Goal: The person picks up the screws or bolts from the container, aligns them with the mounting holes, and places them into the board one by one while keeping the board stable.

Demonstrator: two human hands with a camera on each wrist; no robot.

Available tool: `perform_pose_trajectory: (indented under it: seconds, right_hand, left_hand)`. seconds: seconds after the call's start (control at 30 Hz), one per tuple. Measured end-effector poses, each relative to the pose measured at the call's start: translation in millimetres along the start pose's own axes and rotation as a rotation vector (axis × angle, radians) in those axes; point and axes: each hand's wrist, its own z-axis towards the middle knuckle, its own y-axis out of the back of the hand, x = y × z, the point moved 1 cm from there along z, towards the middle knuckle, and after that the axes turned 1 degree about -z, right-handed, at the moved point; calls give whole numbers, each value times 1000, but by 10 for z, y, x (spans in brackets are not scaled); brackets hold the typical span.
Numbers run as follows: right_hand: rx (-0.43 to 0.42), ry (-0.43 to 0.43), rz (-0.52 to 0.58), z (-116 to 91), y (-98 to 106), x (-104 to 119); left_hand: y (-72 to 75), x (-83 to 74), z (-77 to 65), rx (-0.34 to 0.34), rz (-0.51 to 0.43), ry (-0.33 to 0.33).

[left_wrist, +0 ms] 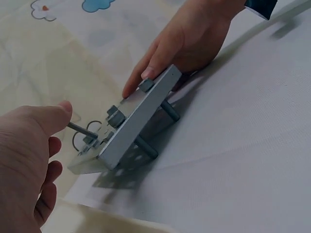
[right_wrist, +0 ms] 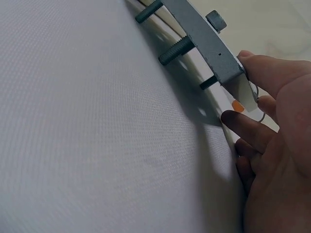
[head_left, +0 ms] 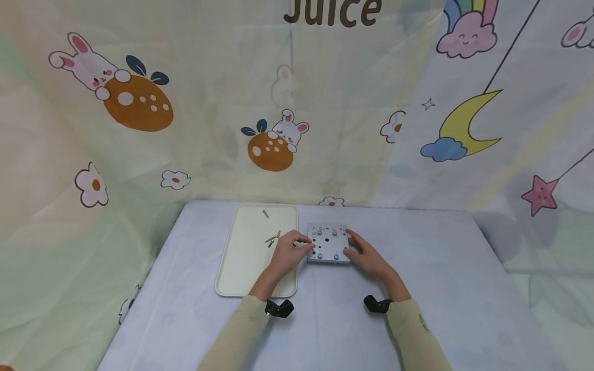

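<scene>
A flat grey metal plate [head_left: 328, 248] with holes and several bolts [head_left: 336, 256] stands on the table, raised on the bolt shanks [left_wrist: 146, 147] that stick out beneath it. My left hand [head_left: 289, 252] is at the plate's left side, thumb and index finger pinching a thin metal rod [left_wrist: 80, 129]. The rod's far end meets the plate's top face beside a bolt head; its near end is hidden in the fingers. My right hand [head_left: 368, 256] grips the plate's right side, thumb near the front corner and index finger at the back corner.
A cream tray [head_left: 241, 263] lies left of the plate, partly under my left forearm. In it are several small metal screws [head_left: 270, 243], one screw [head_left: 266, 214] lying apart near the back. A printed curtain [head_left: 209, 154] hangs behind the white-covered table [head_left: 334, 319].
</scene>
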Motion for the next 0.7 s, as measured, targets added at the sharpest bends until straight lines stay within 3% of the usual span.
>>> perform_pose_trajectory:
  seconds: [0.7]
  right_hand:
    - [-13,14,13,-11,-8,-23]
  left_hand:
    - [-27,-19,41,67,119,-54]
